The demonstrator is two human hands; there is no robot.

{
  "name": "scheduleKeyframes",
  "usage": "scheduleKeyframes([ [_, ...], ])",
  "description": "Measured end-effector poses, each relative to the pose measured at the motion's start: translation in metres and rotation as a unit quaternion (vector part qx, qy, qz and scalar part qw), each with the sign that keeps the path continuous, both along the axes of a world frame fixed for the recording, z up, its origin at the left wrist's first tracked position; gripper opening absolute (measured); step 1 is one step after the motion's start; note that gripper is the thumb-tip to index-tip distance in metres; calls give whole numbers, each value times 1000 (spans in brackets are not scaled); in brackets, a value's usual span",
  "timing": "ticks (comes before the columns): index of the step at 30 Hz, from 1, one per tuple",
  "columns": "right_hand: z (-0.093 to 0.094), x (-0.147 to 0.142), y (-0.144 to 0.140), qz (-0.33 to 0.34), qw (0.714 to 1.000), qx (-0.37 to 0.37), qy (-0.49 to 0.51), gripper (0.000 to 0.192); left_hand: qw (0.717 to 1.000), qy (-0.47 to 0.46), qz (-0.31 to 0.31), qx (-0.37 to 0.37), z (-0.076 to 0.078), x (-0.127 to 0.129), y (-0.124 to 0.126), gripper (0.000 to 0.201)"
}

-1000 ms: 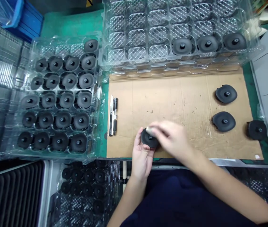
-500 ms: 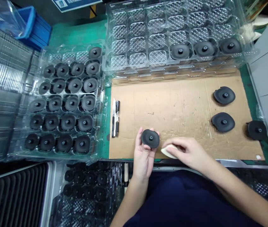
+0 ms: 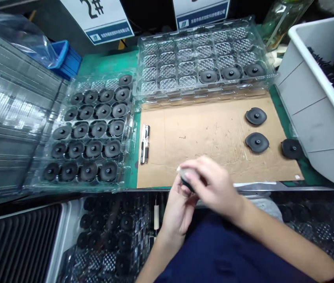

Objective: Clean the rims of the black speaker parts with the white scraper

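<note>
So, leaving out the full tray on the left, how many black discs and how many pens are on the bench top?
Black discs: 7 (3 loose at the cardboard's right end, 3 in the far clear tray, 1 in the left hand)
Pens: 2
Total: 9

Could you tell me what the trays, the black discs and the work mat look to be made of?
Trays: clear thin plastic, glossy with glints. Discs: probably matte black moulded plastic or rubber. Mat: brown cardboard, creased and scuffed.
</note>
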State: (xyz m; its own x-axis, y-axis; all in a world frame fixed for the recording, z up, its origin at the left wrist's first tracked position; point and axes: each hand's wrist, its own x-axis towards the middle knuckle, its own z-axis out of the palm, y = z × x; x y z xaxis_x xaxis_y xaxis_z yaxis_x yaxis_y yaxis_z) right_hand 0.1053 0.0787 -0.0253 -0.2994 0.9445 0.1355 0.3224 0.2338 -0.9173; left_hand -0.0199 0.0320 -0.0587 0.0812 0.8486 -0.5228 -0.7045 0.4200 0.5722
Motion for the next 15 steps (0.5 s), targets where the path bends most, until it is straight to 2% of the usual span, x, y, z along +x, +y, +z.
scheduleKeyframes([
  [2,9,-5,-8,46,999,6,-3,20,1000,10,-11,-22,7,-1,-9,47],
  [5,18,-1,-14,131,990,-36,-32,16,999,25,8,-22,14,0,-18,56],
  [6,20,1,-14,124,991,-27,-36,15,999,27,8,-15,16,2,-20,58],
  [9,28,5,-22,33,998,60,-9,17,1000,26,-6,7,25,6,-24,57],
  [10,31,7,-26,26,997,76,9,19,1000,26,-7,10,28,7,-25,56],
  [13,39,12,-36,103,994,31,24,18,1000,23,5,15,35,8,-27,56],
  [15,42,14,-36,104,995,9,-1,16,999,21,8,24,36,11,-28,53],
])
